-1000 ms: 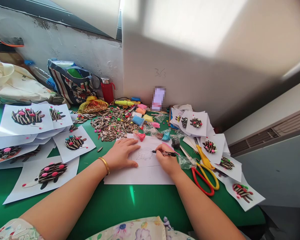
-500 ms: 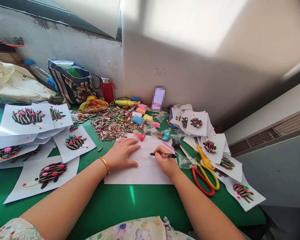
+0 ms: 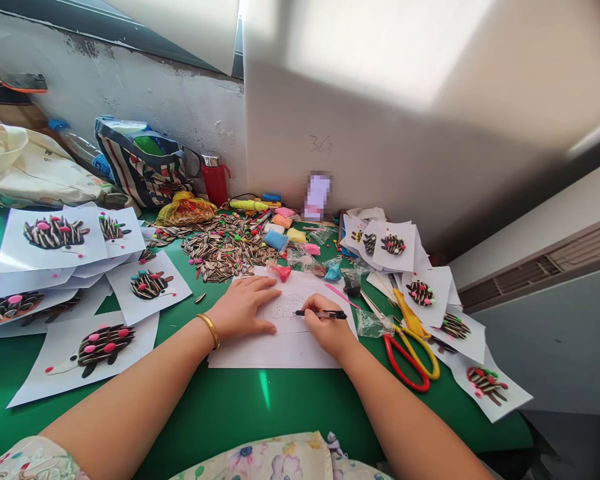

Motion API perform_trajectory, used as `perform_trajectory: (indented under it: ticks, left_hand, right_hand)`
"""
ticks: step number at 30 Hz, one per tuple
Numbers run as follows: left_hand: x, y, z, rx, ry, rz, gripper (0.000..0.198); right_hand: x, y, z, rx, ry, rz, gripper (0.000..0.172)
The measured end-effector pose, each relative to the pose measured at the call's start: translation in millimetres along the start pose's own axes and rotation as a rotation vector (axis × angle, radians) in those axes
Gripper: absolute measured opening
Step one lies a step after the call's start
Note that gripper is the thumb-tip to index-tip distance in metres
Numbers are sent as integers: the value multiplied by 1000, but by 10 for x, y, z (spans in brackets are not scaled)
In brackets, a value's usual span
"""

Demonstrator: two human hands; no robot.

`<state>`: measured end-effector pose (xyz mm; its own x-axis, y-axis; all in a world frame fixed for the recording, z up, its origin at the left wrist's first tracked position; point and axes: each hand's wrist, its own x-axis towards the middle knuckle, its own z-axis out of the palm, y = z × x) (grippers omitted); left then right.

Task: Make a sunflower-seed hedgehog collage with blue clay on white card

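My left hand (image 3: pixel 247 308) lies flat on a sheet of white paper (image 3: pixel 275 350), fingers spread, to the left of a thin line drawing (image 3: pixel 286 308) of a rounded animal with short legs. A black pen (image 3: pixel 333 315) is pinched in my right hand (image 3: pixel 327 328), its tip on the lower right part of the drawing. A pink stick (image 3: pixel 341 295) lies on the paper's right side. At the paper's top edge sits a bag of red clay (image 3: pixel 281 272). The part of the paper beneath both hands is hidden.
Sunflower seeds (image 3: pixel 225 247) are heaped behind the paper, beside bags of coloured clay (image 3: pixel 276 240). Red and yellow scissors (image 3: pixel 405 353) lie to the right. Seed hedgehog cards (image 3: pixel 115 377) spread along the left, with more cards (image 3: pixel 473 340) at right. A red bottle (image 3: pixel 215 181) stands by the wall.
My right hand has shifted slightly left and down with the pen, whose tip now touches lower on the drawing. My left hand has stayed in place.
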<state>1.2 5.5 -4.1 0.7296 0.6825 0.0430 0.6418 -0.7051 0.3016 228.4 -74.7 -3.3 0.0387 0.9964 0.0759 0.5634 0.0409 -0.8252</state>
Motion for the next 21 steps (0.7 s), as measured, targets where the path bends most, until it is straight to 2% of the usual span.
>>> perform_trajectory:
  ticks: [5, 17, 21]
  left_hand:
    - [0, 2, -2, 2, -4, -3, 80]
    - [0, 13, -14, 10, -8, -6, 80]
    - [-3, 15, -21, 6, -12, -8, 79]
  right_hand:
    - [10, 21, -10, 21, 52, 0, 11]
    - [24, 17, -32, 29, 32, 26, 11]
    - [32, 30, -42, 33, 67, 21, 11]
